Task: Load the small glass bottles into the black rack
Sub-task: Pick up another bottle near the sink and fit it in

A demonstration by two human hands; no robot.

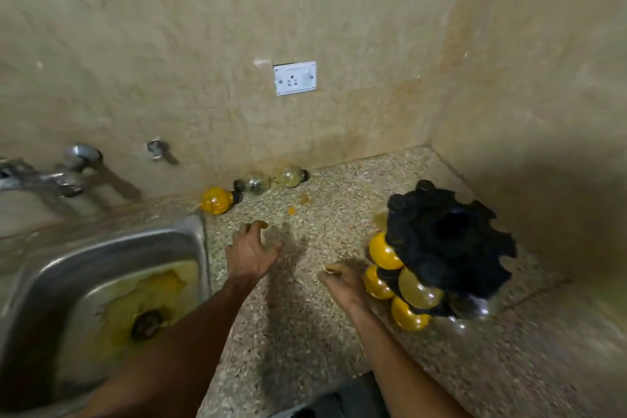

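A black rack stands on the counter at the right, with several round bottles of yellow contents hanging on its left side. Three small glass bottles lie at the foot of the back wall: a bright yellow one, a clear one and a pale yellowish one. My left hand hovers over the counter below the yellow bottle, fingers spread, holding nothing. My right hand rests beside the rack's lower bottles, fingers curled; I cannot tell whether it touches them.
A steel sink with yellow stains sits at the left, with taps above it. A wall socket is on the back wall. Small orange bits lie on the speckled counter. A wall closes off the right side.
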